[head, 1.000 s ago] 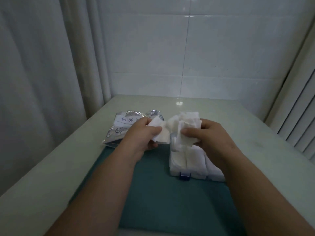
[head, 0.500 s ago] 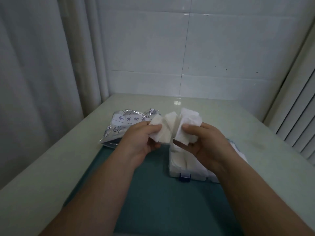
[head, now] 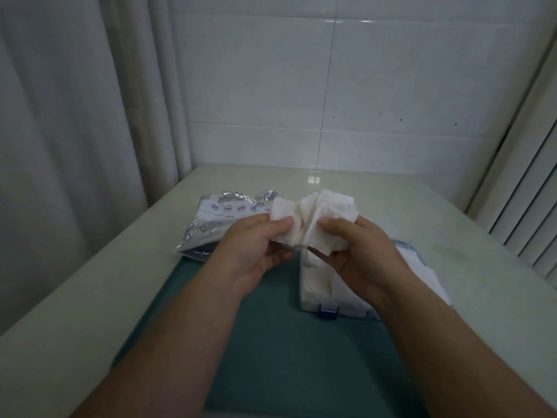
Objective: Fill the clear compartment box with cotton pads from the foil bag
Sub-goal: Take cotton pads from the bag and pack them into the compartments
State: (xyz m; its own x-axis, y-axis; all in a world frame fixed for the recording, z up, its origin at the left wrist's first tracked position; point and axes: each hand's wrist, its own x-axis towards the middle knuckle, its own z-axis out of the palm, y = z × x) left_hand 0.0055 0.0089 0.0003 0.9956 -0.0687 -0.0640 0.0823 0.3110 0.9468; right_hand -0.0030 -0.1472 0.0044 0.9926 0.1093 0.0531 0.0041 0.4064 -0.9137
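— Where are the pads right now?

— A crumpled bunch of white square cotton pads [head: 313,215] is up in the air, held between both hands. The left hand [head: 256,245] pinches its left part, thumb pressed on top. The right hand [head: 358,251] grips the right part, fingers curled under it.

— And the box?

— The clear plastic compartment box with a blue latch [head: 307,306] sits on the dark teal mat [head: 271,357], right of the table's middle and toward its near edge. It lies just below the bunch and a little nearer to the person. The right hand and wrist cover much of it.

— So which hand is closer?

— The right one, I'd say; it hangs over the box itself. The left hand is beside the box's left wall, over bare mat.

— How does the bunch lie against the compartments?

— The bunch spreads left to right between the hands. The visible compartments seem to run from the near edge toward the far edge, so I judge the pads need squaring up and a short drop, not a reach.

— Is there room?

— White pads already in the box [head: 316,285] fill the left compartments. The rest is hidden.

— The bag?

— The crinkled silver foil bag with blue print [head: 217,218] lies beyond the left hand, toward the pale green table's [head: 90,282] left edge, with its near end at the mat's far-left corner.
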